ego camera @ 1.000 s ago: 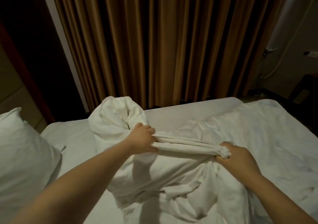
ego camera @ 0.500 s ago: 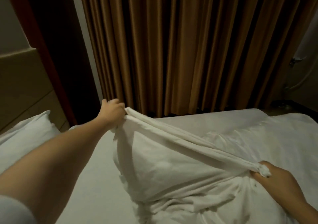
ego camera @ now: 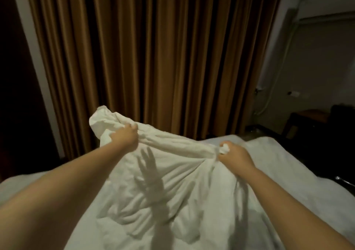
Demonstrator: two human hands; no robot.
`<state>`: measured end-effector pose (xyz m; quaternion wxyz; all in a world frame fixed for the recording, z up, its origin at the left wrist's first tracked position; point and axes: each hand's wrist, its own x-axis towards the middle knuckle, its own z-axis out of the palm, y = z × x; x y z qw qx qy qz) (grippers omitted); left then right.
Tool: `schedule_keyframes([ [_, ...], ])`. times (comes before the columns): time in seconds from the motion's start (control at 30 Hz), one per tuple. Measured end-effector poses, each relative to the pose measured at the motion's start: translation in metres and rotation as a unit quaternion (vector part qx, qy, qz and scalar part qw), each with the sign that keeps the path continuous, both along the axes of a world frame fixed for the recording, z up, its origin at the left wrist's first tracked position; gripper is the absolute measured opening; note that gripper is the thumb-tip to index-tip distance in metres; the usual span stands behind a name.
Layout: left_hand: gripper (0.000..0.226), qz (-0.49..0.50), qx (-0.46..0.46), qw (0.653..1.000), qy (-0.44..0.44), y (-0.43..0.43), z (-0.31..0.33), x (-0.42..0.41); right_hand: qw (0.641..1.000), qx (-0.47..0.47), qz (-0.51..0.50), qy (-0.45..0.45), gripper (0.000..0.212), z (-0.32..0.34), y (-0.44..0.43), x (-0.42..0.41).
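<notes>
While both arms reach out over the bed (ego camera: pixel 288 165), the left hand (ego camera: pixel 125 138) grips a bunched edge of the sheet (ego camera: pixel 182 174). Its fingers are curled tight round the cloth, and it's held up in front of the curtain (ego camera: pixel 153 57). The right hand (ego camera: pixel 233 153) sits lower, fist closed on another wad, with a little tuft poking out the top. Between the 2 hands the edge runs as a gathered, twisted band. A loose corner flops up past the left hand, and the rest hangs down and piles in wrinkles on the bed between the arms. Off right there's a dark table (ego camera: pixel 307 118).
</notes>
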<state>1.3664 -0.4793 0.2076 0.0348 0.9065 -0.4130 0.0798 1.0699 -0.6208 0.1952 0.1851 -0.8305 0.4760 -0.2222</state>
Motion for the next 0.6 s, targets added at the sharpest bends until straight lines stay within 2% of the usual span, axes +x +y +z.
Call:
schedule_keyframes([
  [0.07,0.070,-0.061,0.016,0.975,0.213,0.010,-0.039,-0.037,0.996,0.061,0.034,-0.053,0.021,-0.036,0.027,0.005],
  [0.1,0.074,-0.043,0.023,0.932,0.359,0.017,-0.056,-0.057,0.992,0.082,0.055,-0.080,0.016,-0.051,0.040,0.010],
  [0.13,0.082,0.005,0.024,0.858,0.514,0.022,-0.071,-0.075,0.987,0.099,0.074,-0.106,0.011,-0.063,0.053,0.017],
  [0.17,0.090,0.046,0.025,0.775,0.630,0.025,-0.083,-0.092,0.980,0.113,0.093,-0.135,0.009,-0.073,0.065,0.024],
  [0.2,0.099,0.069,0.018,0.713,0.697,0.026,-0.092,-0.108,0.973,0.123,0.108,-0.160,0.010,-0.078,0.075,0.031],
  [0.23,0.106,0.075,0.002,0.676,0.733,0.024,-0.098,-0.118,0.967,0.131,0.122,-0.182,0.011,-0.081,0.083,0.039],
  [0.3,0.105,0.069,-0.048,0.631,0.771,0.020,-0.098,-0.126,0.958,0.138,0.144,-0.207,0.014,-0.083,0.093,0.051],
  [0.37,0.090,0.062,-0.100,0.588,0.801,0.019,-0.088,-0.124,0.952,0.140,0.160,-0.219,0.016,-0.086,0.102,0.060],
  [0.43,0.092,0.074,-0.114,0.593,0.794,0.028,-0.076,-0.116,0.941,0.156,0.179,-0.241,0.016,-0.090,0.111,0.070],
  [0.5,0.095,0.100,-0.113,0.624,0.767,0.042,-0.067,-0.109,0.928,0.176,0.200,-0.262,0.020,-0.094,0.125,0.082],
  [0.57,0.079,0.122,-0.132,0.652,0.737,0.061,-0.058,-0.108,0.914,0.203,0.212,-0.279,0.027,-0.095,0.144,0.100],
  [0.6,0.074,0.143,-0.139,0.679,0.707,0.072,-0.053,-0.106,0.911,0.216,0.212,-0.281,0.032,-0.094,0.156,0.109],
])
